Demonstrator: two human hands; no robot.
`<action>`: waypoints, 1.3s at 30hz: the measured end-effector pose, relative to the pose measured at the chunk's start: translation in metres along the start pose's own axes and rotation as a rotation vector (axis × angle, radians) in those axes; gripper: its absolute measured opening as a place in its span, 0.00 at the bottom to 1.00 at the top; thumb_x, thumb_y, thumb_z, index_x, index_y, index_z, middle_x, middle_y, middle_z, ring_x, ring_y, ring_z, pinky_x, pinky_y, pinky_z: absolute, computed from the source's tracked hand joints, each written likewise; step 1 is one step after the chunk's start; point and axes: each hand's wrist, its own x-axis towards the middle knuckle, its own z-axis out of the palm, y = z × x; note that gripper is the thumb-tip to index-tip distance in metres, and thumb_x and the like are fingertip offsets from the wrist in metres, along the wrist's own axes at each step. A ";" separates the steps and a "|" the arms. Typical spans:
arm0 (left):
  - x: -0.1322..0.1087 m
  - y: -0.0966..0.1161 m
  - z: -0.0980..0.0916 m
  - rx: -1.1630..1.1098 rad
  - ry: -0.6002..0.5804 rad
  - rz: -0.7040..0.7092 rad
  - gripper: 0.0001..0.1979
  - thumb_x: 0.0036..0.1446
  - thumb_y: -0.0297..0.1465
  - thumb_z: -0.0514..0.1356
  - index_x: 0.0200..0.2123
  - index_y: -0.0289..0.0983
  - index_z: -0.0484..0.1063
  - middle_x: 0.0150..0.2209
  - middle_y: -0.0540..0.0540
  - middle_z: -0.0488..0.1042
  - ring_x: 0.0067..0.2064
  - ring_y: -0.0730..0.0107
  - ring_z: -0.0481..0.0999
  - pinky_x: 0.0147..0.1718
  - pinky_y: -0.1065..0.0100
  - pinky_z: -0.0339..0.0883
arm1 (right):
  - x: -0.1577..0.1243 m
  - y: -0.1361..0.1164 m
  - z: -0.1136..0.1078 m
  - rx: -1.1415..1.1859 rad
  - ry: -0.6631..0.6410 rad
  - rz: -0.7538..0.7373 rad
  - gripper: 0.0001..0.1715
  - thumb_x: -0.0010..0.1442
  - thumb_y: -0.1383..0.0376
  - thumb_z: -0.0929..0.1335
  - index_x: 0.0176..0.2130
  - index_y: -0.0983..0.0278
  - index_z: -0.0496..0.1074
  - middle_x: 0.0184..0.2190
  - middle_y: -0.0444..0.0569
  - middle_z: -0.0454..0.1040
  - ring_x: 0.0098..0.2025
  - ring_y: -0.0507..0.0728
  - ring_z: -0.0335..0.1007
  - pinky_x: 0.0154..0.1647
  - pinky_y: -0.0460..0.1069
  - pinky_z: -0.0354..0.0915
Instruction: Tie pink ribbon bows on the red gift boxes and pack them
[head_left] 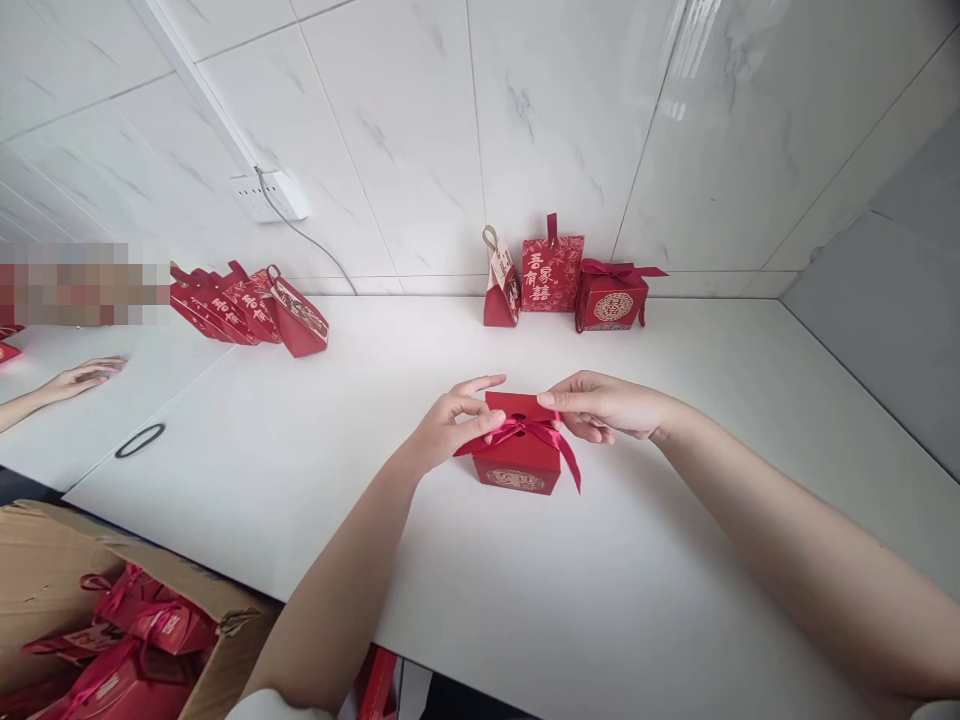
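Note:
A red gift box (pixel 517 478) with a gold emblem on its front stands on the white table before me. A dark pink ribbon (pixel 568 460) is tied in a bow across its top, one tail hanging down the right side. At the box's left, my left hand (pixel 450 425) has its thumb and a finger closed on the ribbon's left part, its index finger stretched along the back edge. My right hand (pixel 611 405) is at the back right corner, thumb on the top edge and the other fingers curled beside and behind the box, partly hidden.
Along the wall stand a triangular box (pixel 501 300), a flat red box (pixel 553 275) and a ribboned box (pixel 615 300). Several red boxes (pixel 240 310) lean at left. A black ring (pixel 140 440) lies near another person's hand (pixel 82 377). A carton (pixel 202 590) holds several red boxes.

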 end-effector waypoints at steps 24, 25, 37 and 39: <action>0.009 -0.013 0.006 -0.240 0.065 -0.074 0.17 0.53 0.37 0.64 0.18 0.35 0.64 0.60 0.44 0.67 0.55 0.54 0.71 0.47 0.59 0.65 | 0.014 0.015 0.004 0.028 0.154 -0.130 0.16 0.58 0.60 0.69 0.23 0.65 0.69 0.12 0.40 0.70 0.13 0.46 0.61 0.15 0.42 0.60; 0.009 -0.013 0.006 -0.231 0.069 -0.074 0.17 0.53 0.37 0.64 0.18 0.35 0.64 0.60 0.44 0.67 0.55 0.53 0.70 0.47 0.59 0.65 | 0.015 0.016 0.004 0.032 0.160 -0.130 0.16 0.58 0.60 0.69 0.23 0.65 0.69 0.12 0.40 0.69 0.13 0.46 0.61 0.15 0.42 0.60; 0.009 -0.019 -0.002 -0.273 0.109 -0.025 0.16 0.54 0.41 0.64 0.23 0.35 0.70 0.59 0.44 0.68 0.56 0.53 0.71 0.48 0.60 0.65 | 0.009 0.013 -0.002 0.058 0.147 -0.178 0.22 0.59 0.50 0.71 0.27 0.65 0.72 0.17 0.42 0.72 0.17 0.47 0.62 0.20 0.44 0.60; 0.009 -0.019 -0.006 -0.288 0.139 -0.013 0.16 0.57 0.43 0.60 0.29 0.35 0.75 0.58 0.43 0.70 0.55 0.54 0.72 0.50 0.61 0.65 | 0.010 0.013 -0.002 0.082 0.156 -0.169 0.24 0.60 0.48 0.69 0.26 0.64 0.70 0.17 0.43 0.73 0.16 0.48 0.61 0.19 0.45 0.58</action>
